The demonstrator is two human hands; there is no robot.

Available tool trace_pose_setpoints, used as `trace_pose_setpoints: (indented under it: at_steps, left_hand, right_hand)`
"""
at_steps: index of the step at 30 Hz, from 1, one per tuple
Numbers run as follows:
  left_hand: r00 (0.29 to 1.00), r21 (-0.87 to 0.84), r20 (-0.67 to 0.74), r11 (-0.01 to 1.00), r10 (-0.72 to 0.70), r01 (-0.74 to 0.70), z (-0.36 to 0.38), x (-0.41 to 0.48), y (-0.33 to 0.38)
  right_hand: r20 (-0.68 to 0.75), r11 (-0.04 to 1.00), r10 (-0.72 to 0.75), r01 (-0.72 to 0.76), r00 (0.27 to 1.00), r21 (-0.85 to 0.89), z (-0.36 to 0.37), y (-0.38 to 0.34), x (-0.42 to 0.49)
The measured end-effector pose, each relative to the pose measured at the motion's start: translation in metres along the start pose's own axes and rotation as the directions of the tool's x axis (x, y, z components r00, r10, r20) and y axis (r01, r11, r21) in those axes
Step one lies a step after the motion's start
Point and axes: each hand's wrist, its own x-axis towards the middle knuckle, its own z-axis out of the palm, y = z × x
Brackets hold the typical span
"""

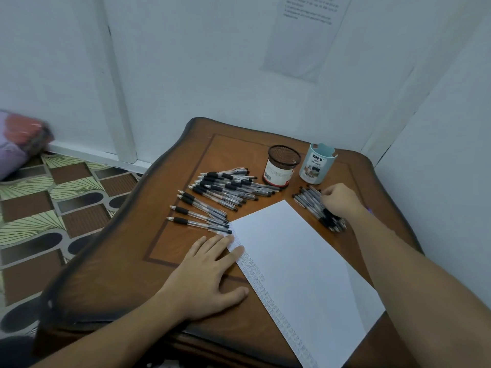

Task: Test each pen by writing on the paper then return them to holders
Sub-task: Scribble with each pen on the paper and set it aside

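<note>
The left hand [207,272] and right hand [341,199] are bare. The left forearm [119,330] and right forearm [414,274] run uncovered to the frame's lower edge. A purple sliver [369,209] beside the right wrist is too small to identify.

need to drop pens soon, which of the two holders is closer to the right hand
The pale blue plastic cup marked DIY, just beyond the right hand; the black wire-mesh cup stands further left.
</note>
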Motion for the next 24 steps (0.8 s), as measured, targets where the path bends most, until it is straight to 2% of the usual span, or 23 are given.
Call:
trace_pose_setpoints:
  at_steps: [2, 6, 8, 11, 13, 18, 21, 24]
  left_hand:
    - [1.0, -0.023, -0.018, 1.0, 0.004, -0.004, 0.0, 0.0, 0.0]
    - [1.0, -0.019, -0.021, 1.0, 0.0, 0.0, -0.001, -0.001, 0.001]
    - [1.0, -0.01, -0.014, 1.0, -0.003, 0.003, -0.003, -0.001, 0.002]
    - [1.0, -0.022, -0.026, 1.0, -0.008, 0.007, -0.003, -0.001, 0.003]
    - [1.0, -0.012, -0.03, 1.0, -0.01, 0.01, -0.002, -0.002, 0.003]
    - [1.0, -0.02, -0.024, 1.0, -0.019, 0.018, -0.005, -0.003, 0.004]
    - [1.0, -0.008, -0.02, 1.0, -0.018, 0.018, -0.005, -0.003, 0.004]
    - [1.0, -0.005, -0.014, 1.0, -0.02, 0.02, -0.005, -0.003, 0.004]
  right_hand:
    - [-0.039, 1.0, -0.011, 0.011, 0.999, 0.002, 0.0, -0.002, -0.004]
    - [-0.179, 0.977, -0.155, 0.123, 0.972, -0.176, 0.005, -0.015, -0.013]
    - [-0.134, 0.95, -0.302, 0.285, 0.944, -0.131, 0.016, -0.028, -0.019]
    - [0.058, 0.887, -0.461, 0.461, 0.886, 0.014, 0.042, -0.055, -0.03]
    - [0.121, 0.875, -0.483, 0.474, 0.867, 0.093, 0.062, -0.07, -0.036]
    - [-0.022, 0.908, -0.413, 0.413, 0.911, 0.074, 0.096, -0.087, -0.034]
    - [-0.005, 0.913, -0.405, 0.405, 0.914, 0.038, 0.097, -0.091, -0.03]
    - [0.037, 0.912, -0.388, 0.378, 0.921, 0.16, 0.087, -0.091, -0.03]
